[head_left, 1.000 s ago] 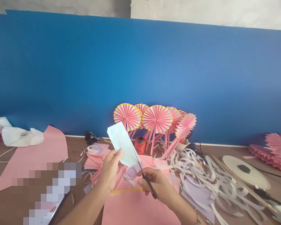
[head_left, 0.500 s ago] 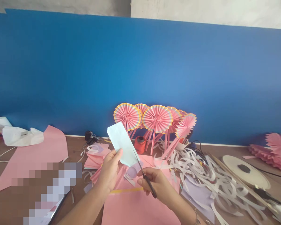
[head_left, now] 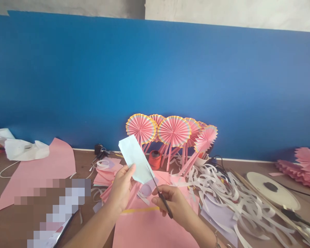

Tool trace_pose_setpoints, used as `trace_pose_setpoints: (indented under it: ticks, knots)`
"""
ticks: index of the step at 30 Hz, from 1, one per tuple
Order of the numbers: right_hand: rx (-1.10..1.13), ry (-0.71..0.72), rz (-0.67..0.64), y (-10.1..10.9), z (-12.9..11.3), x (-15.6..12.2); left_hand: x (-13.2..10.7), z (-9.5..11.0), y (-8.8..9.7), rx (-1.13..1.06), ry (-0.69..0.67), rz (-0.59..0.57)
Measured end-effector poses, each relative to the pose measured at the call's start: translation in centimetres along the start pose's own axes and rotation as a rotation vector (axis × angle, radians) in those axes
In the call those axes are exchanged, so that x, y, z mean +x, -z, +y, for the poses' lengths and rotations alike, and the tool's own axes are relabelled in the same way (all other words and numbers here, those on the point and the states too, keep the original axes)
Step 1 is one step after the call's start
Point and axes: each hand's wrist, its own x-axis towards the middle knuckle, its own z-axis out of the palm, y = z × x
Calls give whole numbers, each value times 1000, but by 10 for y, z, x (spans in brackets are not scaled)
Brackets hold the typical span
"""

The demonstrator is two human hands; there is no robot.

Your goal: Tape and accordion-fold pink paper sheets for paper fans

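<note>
My left hand (head_left: 122, 187) pinches a pale blue strip of paper (head_left: 135, 158) between thumb and fingers, holding it up at a slant. Dark-handled scissors (head_left: 164, 203) are gripped in my right hand (head_left: 172, 203), their blades lying along the right edge of the blue paper. A curled lilac paper strip (head_left: 147, 188) hangs just below the paper's lower edge. Under both hands lies a pink sheet (head_left: 155, 230) with a yellow line across it. Behind them stand several round pleated pink paper fans (head_left: 174, 131) with yellow edges and pink sticks.
White paper strips (head_left: 222, 182) lie tangled on the right, beside a lilac sheet (head_left: 218, 220) and a pale disc with a dark centre (head_left: 274, 189). A red spool (head_left: 154, 160) stands before the fans. Large pink paper (head_left: 41, 172) lies left. A blue panel (head_left: 93, 75) rises behind.
The view has shifted very slightly, moving the scene a little to the right. My hands, the blue paper and the scissors keep nearly the same pose.
</note>
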Motion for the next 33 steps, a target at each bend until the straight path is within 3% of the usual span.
trace_pose_setpoints:
  ticks: [18,33]
  knots:
    - [-65,-50,50,-1,-3,-1,1,-2,2,-13,15,5]
    - [-54,1,68,-1,-4,-1,-7,-13,-2,36,102,-72]
